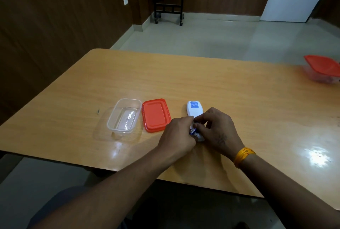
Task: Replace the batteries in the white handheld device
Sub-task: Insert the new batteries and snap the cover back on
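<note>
- The white handheld device (193,109) lay on the worktop (220,88) toward its near edge, label side up; only its far end with a blue label showed — the near half sat hidden under both hands.
- The left hand (177,136) had its fingers curled in, pinching something small, blue and white, at the device's near end; too covered to say what it was.
- The right hand (217,129) curled over the same spot, fingertips pinching there too; a yellow band (243,156) ringed its wrist.
- Just left of the device lay a red lid (156,115), and beside that a clear container (124,116).
- At the worktop's right edge a red-lidded container (323,68) was cut off by the frame.
</note>
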